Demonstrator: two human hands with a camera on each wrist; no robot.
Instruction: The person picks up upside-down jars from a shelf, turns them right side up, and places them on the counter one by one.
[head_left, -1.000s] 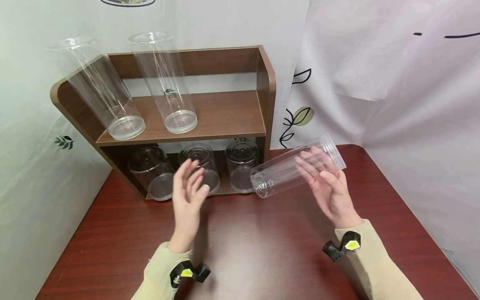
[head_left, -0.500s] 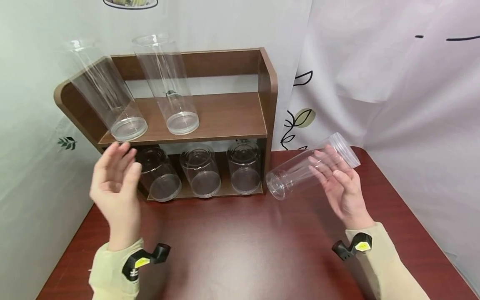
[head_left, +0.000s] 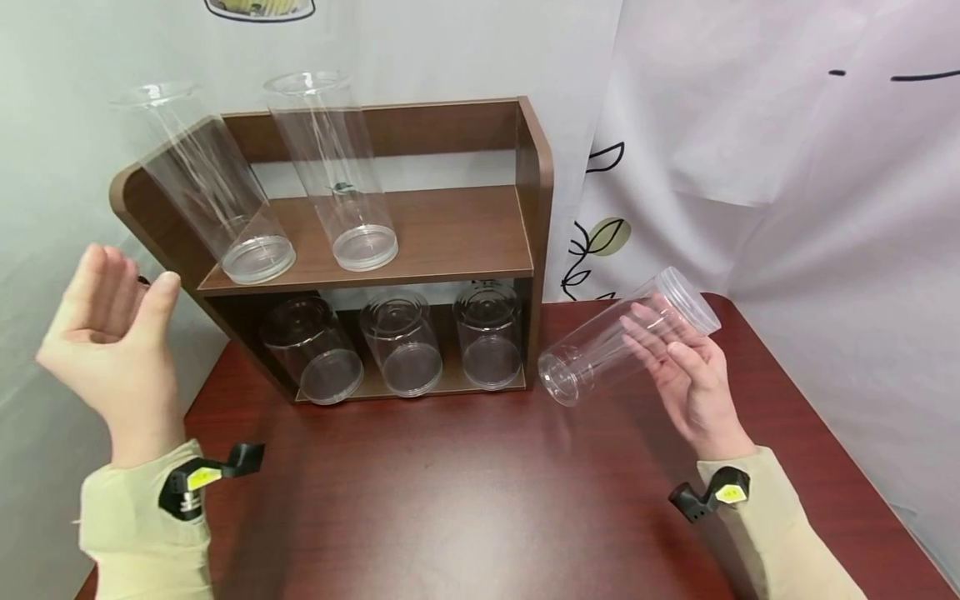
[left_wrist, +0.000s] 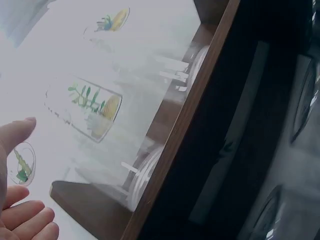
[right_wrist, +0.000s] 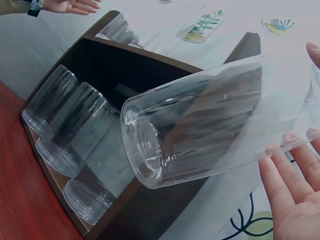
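My right hand (head_left: 701, 383) grips a tall clear plastic jar (head_left: 592, 346) near its ribbed, screw-lid end. The jar is tilted above the table at the right of the shelf, its round base pointing down and left; nothing shows inside it. In the right wrist view, fingertips (right_wrist: 280, 155) lie along the jar's wall. Off to the left of the shelf, my left hand (head_left: 112, 358) is raised in the air with fingers loosely bent and thumb apart, holding nothing. Two tall clear jars (head_left: 206, 187) stand on the upper board, left and middle.
A brown wooden two-tier shelf (head_left: 457, 237) stands at the back of the red-brown table (head_left: 442, 492). Its lower tier holds three shorter clear jars (head_left: 401, 342) in a row. White printed cloth (head_left: 675, 158) hangs behind and at both sides.
My left hand has moved from in front of the lower tier out to the left of the shelf. My right hand has shifted slightly right with the jar, which tilts a little steeper.
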